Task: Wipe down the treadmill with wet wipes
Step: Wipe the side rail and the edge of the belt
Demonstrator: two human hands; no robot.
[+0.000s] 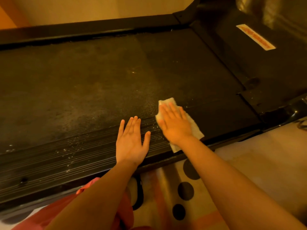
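While the right hand [174, 123] presses the wet wipe [196, 130] flat at the near edge of the treadmill [83, 80], fingers straight and together, nothing pinches it, so it may bunch or slip free. The left hand [131, 140] rests just beside it on the ribbed rail [66, 160], fingers spread. Belt dusty and specked with grit. A spotted mat [166, 188] lies alongside.
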